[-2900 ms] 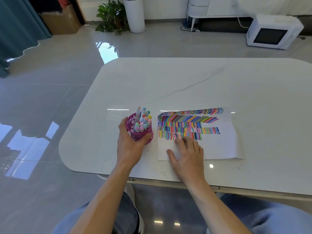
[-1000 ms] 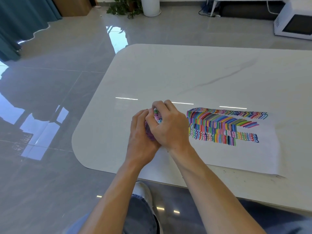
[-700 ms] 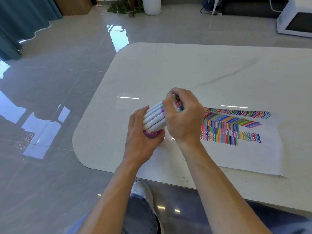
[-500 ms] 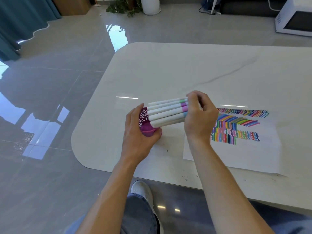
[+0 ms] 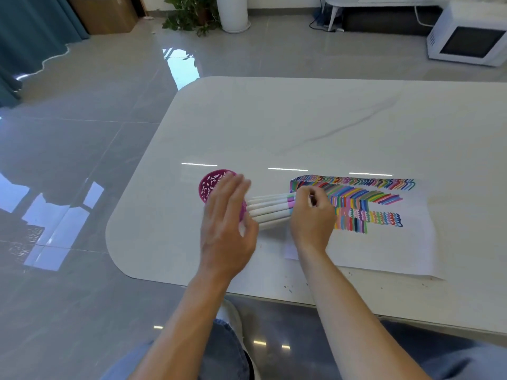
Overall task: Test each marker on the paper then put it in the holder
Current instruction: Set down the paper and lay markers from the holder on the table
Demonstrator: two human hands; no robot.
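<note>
Markers in right hand grip (barrels jut toward holder).

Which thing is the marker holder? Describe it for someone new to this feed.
On the white table, look left of the scribbled paper, just beyond the left hand. The holder is a magenta cup with cut-out holes, tipped on its side; the markers beside it are white-barrelled.

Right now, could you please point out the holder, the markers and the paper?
holder (image 5: pixel 212 185): head view, on its patterned pink wall.
markers (image 5: pixel 270 208): head view, on the white barrels mid-bundle.
paper (image 5: pixel 384 250): head view, on its bare lower part.
</note>
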